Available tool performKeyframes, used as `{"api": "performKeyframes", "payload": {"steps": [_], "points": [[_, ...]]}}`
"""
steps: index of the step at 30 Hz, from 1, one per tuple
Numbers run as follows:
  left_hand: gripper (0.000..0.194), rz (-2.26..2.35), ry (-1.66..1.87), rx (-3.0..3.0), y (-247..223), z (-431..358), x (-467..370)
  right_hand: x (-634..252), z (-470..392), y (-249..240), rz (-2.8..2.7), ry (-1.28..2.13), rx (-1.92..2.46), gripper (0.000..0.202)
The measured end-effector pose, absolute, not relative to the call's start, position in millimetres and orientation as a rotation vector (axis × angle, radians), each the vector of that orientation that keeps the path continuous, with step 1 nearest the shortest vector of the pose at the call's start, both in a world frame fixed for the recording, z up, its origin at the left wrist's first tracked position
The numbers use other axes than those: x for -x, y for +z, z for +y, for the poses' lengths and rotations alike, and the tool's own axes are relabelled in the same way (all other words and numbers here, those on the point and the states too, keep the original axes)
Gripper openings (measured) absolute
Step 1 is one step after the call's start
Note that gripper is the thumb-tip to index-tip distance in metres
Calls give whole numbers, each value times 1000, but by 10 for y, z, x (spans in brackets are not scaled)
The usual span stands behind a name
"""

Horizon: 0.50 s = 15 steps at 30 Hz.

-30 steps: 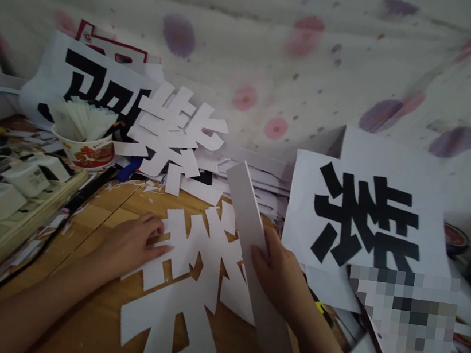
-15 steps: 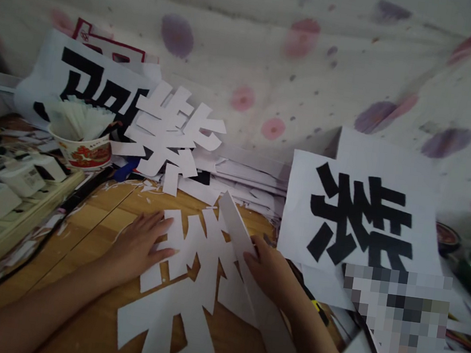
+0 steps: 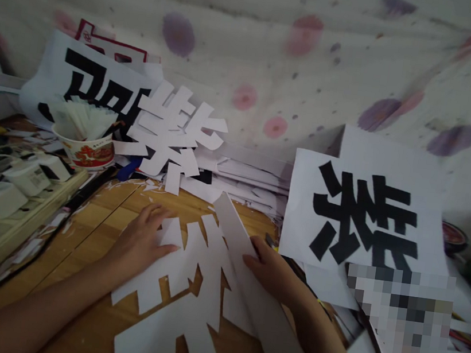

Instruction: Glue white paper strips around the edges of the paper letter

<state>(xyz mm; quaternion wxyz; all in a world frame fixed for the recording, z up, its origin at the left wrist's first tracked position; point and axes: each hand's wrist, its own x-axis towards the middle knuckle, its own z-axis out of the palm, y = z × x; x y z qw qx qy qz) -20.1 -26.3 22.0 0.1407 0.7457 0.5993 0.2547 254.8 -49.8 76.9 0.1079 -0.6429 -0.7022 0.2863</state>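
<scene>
A large white cut-out character (image 3: 186, 286) of stiff board lies on the wooden table in front of me. My left hand (image 3: 140, 239) grips its upper left stroke, thumb on top and fingers curled at the far edge. My right hand (image 3: 269, 265) is closed on a long white board strip (image 3: 248, 276), which stands tilted on its edge against the right side of the cut-out. The fingertips of the right hand are partly hidden behind the strip.
Another white cut-out character (image 3: 172, 127) leans at the back by a printed sheet (image 3: 57, 78) and a paper tub (image 3: 89, 151) of glue-stick-like rods. A power strip (image 3: 39, 220) lies left. At right are a black-printed sheet (image 3: 301, 208) and a blurred-out device (image 3: 397, 331).
The cut-out character has shifted down towards me and turned slightly. My left hand has moved a little left and its fingers have drawn back to the edge. The strip's near end has swung right.
</scene>
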Motion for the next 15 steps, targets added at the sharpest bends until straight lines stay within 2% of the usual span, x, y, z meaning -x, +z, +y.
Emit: {"api": "performKeyframes", "payload": {"steps": [2,5,10,15], "points": [[52,1742,735,-2112,246,-277,199,-2564,-500,764,-2041,913,1810,19],[48,1759,744,-2182,229,-255,219,-2576,-473,740,-2018,803,1941,21],[67,1730,562,-2345,94,-190,253,-2626,-393,691,-1948,653,2108,26],[54,1599,526,-2399,123,-229,203,-2688,-371,651,-1925,654,2133,27]]}}
